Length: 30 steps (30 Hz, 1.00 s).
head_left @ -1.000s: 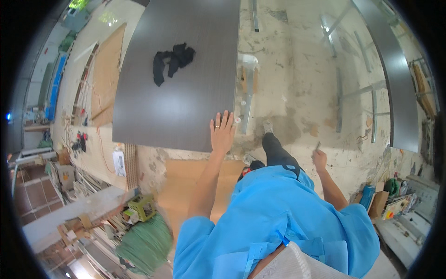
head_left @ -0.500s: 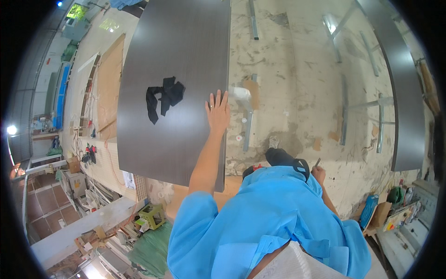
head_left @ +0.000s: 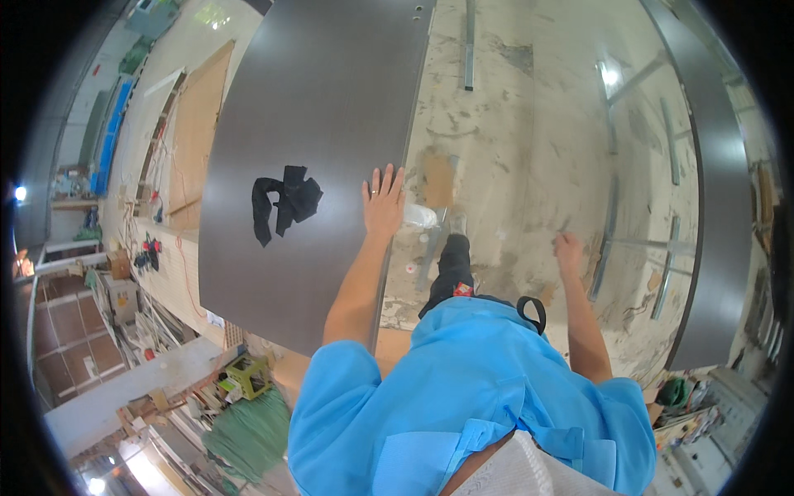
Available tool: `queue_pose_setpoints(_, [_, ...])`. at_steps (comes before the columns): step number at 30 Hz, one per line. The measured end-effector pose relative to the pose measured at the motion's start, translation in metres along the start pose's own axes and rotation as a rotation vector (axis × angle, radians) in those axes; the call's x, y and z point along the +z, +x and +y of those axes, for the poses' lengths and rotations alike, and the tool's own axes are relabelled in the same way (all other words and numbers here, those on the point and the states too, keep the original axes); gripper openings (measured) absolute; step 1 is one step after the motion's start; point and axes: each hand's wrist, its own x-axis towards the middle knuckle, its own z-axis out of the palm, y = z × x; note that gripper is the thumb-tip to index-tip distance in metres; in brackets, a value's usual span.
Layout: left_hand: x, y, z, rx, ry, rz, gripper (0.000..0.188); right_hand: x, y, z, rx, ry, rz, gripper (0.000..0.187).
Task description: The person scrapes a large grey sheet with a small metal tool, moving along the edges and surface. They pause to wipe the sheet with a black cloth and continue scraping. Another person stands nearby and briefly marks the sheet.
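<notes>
My left hand (head_left: 383, 207) lies flat, fingers stretched out, on the right edge of a large dark grey panel (head_left: 331, 91). A crumpled black cloth (head_left: 299, 198) rests on that panel, left of my fingers. Out over the floor on the right, my right hand (head_left: 567, 248) is closed round a thin dark stick-like tool (head_left: 566, 226), blurred and too small to name. Two small holes show near the panel's far right corner.
A second dark panel (head_left: 719, 165) stands along the right. Metal rails (head_left: 470, 50) and a brown cardboard piece (head_left: 438, 182) lie on or near the floor. At lower left are a green crate (head_left: 247, 376), a green cloth (head_left: 248, 434) and stacked scraps.
My right hand has swung forward from beside my body. My left hand stays on the panel. One leg has stepped forward, and the view has shifted, showing the panel's far corner holes.
</notes>
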Motion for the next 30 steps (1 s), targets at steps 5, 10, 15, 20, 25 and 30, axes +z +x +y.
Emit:
queue_pose_setpoints(5, [-0.002,0.063,0.012,0.078,-0.094,0.085,0.063,0.079,0.029,-0.074,-0.343,-0.392,-0.185,0.031])
queue_pose_setpoints(10, [-0.025,0.078,-0.080,-0.320,-0.006,0.448,0.068,0.082,0.080,-0.132,-0.386,-0.391,-0.324,0.028])
queue_pose_setpoints(15, [-0.042,0.009,-0.245,-1.057,-0.011,0.034,0.081,0.032,0.162,-0.141,-0.310,-0.455,-0.179,0.026])
queue_pose_setpoints(20, [-0.017,-0.001,-0.180,-0.671,0.141,-0.035,0.070,-0.017,0.225,-0.100,0.122,-0.289,0.034,0.029])
queue_pose_setpoints(25, [-0.011,0.062,-0.020,-0.337,-0.095,-0.140,0.074,-0.023,0.237,-0.065,0.068,-0.414,0.019,0.022])
queue_pose_setpoints(30, [0.004,0.213,0.021,-0.311,-0.153,-0.043,0.069,0.010,0.274,-0.085,0.261,-0.194,-0.002,0.034])
